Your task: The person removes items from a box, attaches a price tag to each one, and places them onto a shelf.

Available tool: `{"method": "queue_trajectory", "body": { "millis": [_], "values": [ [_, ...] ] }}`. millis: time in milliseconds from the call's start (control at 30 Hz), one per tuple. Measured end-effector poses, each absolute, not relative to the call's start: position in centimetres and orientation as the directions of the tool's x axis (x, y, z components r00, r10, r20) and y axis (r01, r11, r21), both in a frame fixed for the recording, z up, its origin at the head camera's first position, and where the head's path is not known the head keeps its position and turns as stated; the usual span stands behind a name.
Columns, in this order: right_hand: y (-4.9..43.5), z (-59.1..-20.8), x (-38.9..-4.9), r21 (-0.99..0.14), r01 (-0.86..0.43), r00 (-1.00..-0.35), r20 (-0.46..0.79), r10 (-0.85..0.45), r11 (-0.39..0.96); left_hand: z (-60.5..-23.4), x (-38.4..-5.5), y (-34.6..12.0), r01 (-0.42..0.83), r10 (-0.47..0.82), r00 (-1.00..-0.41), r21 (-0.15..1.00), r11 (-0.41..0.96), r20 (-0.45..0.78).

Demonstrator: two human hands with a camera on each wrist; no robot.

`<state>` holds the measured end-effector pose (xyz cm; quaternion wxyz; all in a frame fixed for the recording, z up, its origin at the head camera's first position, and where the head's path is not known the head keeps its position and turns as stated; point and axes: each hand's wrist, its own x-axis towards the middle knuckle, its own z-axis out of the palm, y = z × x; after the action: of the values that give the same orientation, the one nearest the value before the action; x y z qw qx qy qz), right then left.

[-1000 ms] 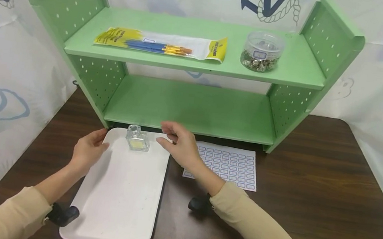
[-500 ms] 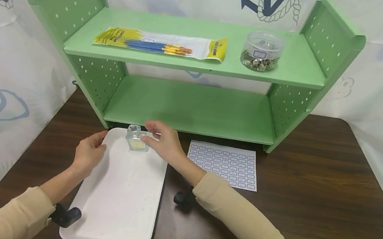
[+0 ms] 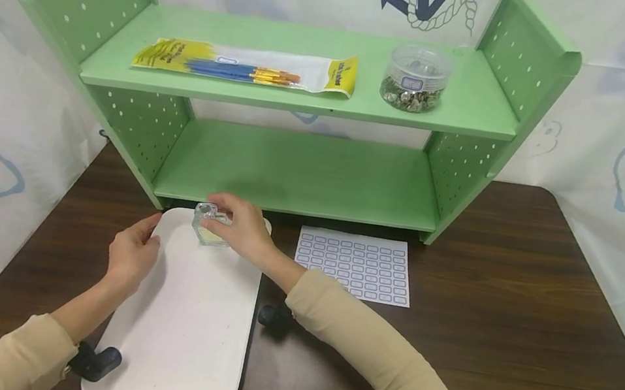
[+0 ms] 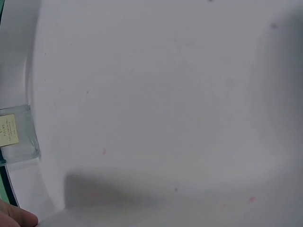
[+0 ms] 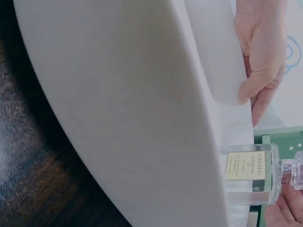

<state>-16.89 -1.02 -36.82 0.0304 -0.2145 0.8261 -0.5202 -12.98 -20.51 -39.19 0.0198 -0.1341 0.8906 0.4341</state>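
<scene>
A clear glass bottle (image 3: 213, 238) with a pale yellow label stands at the far end of a white tray (image 3: 181, 336). My right hand (image 3: 245, 229) is right at the bottle, its thumb overlapping the front and its fingers behind the neck in the head view. In the right wrist view the bottle (image 5: 246, 172) shows its printed label uncovered, with part of the right hand (image 5: 286, 208) by the neck. My left hand (image 3: 133, 250) grips the tray's far left rim, thumb over the edge and fingers outside. The left wrist view catches a fingertip (image 4: 28, 219) at the tray's corner.
Directly behind the tray stands a green two-tier shelf (image 3: 297, 173). Its upper tier bears a packet of paintbrushes (image 3: 246, 66) and a clear jar (image 3: 414, 86) of small metallic pieces. A sheet of labels (image 3: 356, 267) lies on the dark wooden table (image 3: 479, 322), right of the tray.
My right hand has moved left from beside the bottle to right over it. The left hand stays at the tray's rim. The head view has shifted slightly.
</scene>
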Motion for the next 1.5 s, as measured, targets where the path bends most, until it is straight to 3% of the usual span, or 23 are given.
{"method": "queue_trajectory", "body": {
  "millis": [667,900,1300,1500],
  "values": [
    [-0.9,-36.9,-16.8,-0.850,-0.327,-0.913,0.172,-0.369,0.413,-39.5,-13.0,-20.4,-0.253,-0.240,-0.962,0.770,0.585,-0.134],
    [0.1,-35.7,-16.5,-0.886,-0.296,-0.919,0.162,-0.360,0.356,-39.4,-13.1,-20.4,-0.249,-0.235,-0.963,0.772,0.585,-0.132],
    [6.7,-32.6,-14.9,-0.927,-0.282,-0.922,0.191,-0.337,0.248,-39.5,-13.2,-20.4,-0.231,-0.220,-0.968,0.768,0.597,-0.120],
    [11.5,-32.1,-13.0,-0.941,-0.227,-0.940,0.145,-0.308,0.252,-39.2,-13.1,-20.5,-0.239,-0.224,-0.966,0.760,0.605,-0.125]
  ]
}}
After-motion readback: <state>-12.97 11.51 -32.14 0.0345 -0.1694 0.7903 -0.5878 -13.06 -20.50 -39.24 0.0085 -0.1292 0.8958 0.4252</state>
